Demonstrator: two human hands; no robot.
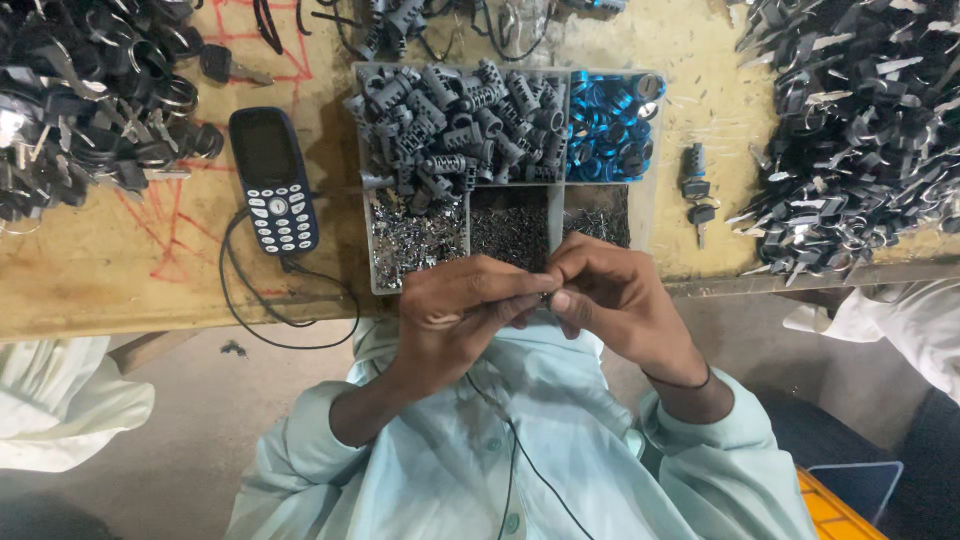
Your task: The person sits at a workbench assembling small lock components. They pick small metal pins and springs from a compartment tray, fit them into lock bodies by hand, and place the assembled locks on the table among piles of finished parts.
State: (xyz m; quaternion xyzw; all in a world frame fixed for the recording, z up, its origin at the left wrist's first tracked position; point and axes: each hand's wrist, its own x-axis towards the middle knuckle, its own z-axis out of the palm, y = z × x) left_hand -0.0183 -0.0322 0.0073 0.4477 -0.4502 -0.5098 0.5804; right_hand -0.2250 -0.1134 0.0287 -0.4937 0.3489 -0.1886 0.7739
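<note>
My left hand (460, 305) and my right hand (612, 292) meet just below the near edge of a clear compartment tray (640, 215), fingertips pressed together around a small dark part (545, 296) that is mostly hidden. The tray holds grey lock cylinders (455, 120), blue rings (605, 125), small shiny metal pieces (412, 240) and tiny dark pins (510, 225). Both hands hover over my lap, in front of the wooden workbench (100, 280).
A dark keypad phone (273, 180) with a black cable lies left of the tray. Piles of keys sit at far left (80, 100) and far right (860, 130). An assembled lock with key (696, 190) lies right of the tray. Other people's pale sleeves show at both sides.
</note>
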